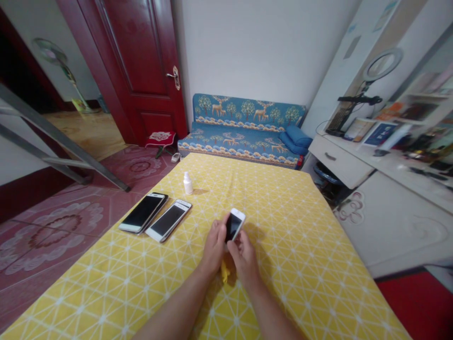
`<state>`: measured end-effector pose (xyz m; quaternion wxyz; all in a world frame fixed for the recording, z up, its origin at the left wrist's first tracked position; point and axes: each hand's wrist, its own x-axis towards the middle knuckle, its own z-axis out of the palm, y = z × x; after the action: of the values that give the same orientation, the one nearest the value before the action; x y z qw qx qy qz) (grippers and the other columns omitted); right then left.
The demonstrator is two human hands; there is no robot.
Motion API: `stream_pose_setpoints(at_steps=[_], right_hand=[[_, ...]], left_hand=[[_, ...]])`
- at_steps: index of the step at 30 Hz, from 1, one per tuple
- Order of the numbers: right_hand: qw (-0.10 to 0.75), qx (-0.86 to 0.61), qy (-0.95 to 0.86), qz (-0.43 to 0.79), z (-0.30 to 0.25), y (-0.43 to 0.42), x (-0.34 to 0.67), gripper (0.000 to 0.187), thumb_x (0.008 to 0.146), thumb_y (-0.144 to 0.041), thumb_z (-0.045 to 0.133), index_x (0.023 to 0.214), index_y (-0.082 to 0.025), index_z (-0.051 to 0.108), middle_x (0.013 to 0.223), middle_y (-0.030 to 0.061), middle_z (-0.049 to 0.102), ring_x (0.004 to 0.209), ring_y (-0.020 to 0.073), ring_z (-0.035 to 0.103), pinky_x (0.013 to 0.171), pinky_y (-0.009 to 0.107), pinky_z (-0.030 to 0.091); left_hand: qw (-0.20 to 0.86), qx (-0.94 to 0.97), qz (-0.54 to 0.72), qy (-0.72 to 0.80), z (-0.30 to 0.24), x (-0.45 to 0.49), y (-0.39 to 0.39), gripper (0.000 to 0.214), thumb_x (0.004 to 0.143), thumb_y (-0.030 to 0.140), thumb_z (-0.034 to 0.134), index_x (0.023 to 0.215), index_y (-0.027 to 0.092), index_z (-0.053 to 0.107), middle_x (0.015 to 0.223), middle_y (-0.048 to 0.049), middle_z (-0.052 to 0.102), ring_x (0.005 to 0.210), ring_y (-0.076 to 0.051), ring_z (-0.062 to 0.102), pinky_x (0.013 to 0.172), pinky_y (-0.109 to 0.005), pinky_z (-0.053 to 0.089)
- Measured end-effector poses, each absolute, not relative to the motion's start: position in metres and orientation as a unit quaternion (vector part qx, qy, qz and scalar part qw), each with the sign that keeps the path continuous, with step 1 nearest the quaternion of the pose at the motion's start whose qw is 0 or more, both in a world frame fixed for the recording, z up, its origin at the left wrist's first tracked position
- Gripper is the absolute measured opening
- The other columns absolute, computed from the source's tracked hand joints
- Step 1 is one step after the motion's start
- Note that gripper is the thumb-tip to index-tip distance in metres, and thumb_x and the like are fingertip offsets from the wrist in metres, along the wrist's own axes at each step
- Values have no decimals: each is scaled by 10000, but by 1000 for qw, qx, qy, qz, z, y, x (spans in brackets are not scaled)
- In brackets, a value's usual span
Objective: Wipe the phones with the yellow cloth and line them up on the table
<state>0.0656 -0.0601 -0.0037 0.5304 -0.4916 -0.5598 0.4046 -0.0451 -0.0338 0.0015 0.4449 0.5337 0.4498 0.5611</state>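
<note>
A small white smartphone (234, 225) with a dark screen is held in both hands over the table, tilted with its top pointing away from me. My left hand (214, 243) is closed around its left edge. On the lower right side, my right hand (244, 255) grips it, the thumb at the bottom of the screen. A bit of crumpled yellow material (225, 271), perhaps a cloth, shows below and between my hands; how it is held is hidden. To the left lie two larger phones, a white-edged phone (143, 212) and a white phone (169, 220), screens dark.
A small white bottle (188, 183) stands upright beyond the phones. Everything rests on a yellow patterned tablecloth (300, 274). Behind the table is a blue sofa (240, 127); a white cabinet (389, 203) with a ring light (382, 64) stands right, a metal ladder (71, 141) left.
</note>
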Motion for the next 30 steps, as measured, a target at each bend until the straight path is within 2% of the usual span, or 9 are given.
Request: stream_pose_setpoints(at_steps=[3,7,10,13,18,21,24,27,30], right_hand=[[559,-542,-472,414,-6,-54,72,403,821,-485,572,1071,-171,604,841,45,675,685,176,606,586,253,470],[550,-615,-449,342,-10,-36,103,431,818,-525,514,1025,-158,604,772,43,678,585,168,591,496,248,444],[481,-714,-470,195,-12,-12,147,467,810,-532,473,1010,-145,639,784,71,705,630,200,628,551,281,468],[431,-760,-466,141,-8,11,198,467,823,-487,456,1027,-122,663,833,118,713,723,243,648,616,316,474],[305,-823,-476,58,0,33,249,413,852,-369,464,1111,-124,673,966,187,698,919,323,637,769,400,458],[242,-828,-505,9,-8,39,246,465,867,-376,480,1225,-109,610,1143,222,635,1094,351,565,903,446,408],[200,-816,-541,-29,-22,47,232,608,863,-420,510,1339,-42,492,1365,254,468,1284,361,404,1050,452,292],[166,-810,-561,-48,-33,58,223,619,907,-394,433,1384,-1,417,1456,270,342,1360,363,293,1094,465,226],[139,-802,-579,-56,-36,72,226,611,928,-377,378,1400,11,384,1472,274,314,1369,357,279,1095,464,230]], left_hand=[[437,581,532,434,1,-41,-36,455,941,444,393,1333,254,525,1272,-60,578,1197,-210,498,1069,-367,319],[455,588,509,434,-5,-42,-33,501,948,421,391,1413,236,418,1163,-63,625,1082,-198,563,1006,-367,382],[433,611,484,453,-7,-44,-30,458,937,430,409,1320,215,539,1099,-75,657,1048,-216,575,976,-374,401],[416,629,457,472,-7,-43,-28,440,935,431,405,1238,190,613,1046,-89,682,981,-220,601,932,-374,425],[418,637,437,478,-9,-40,-25,454,937,430,392,1220,162,624,1006,-100,703,894,-211,637,876,-362,459],[417,643,430,477,-13,-40,-24,442,930,435,407,1196,169,641,1033,-102,708,937,-221,644,888,-361,465],[412,650,427,475,-15,-39,-23,421,930,426,414,1174,182,655,1062,-96,707,971,-221,643,903,-360,465],[406,654,427,475,-16,-39,-23,395,925,410,429,1145,187,669,1079,-88,707,992,-217,639,911,-353,463],[398,659,429,473,-16,-39,-23,362,922,386,442,1116,196,681,1071,-74,710,998,-207,635,901,-337,463]])
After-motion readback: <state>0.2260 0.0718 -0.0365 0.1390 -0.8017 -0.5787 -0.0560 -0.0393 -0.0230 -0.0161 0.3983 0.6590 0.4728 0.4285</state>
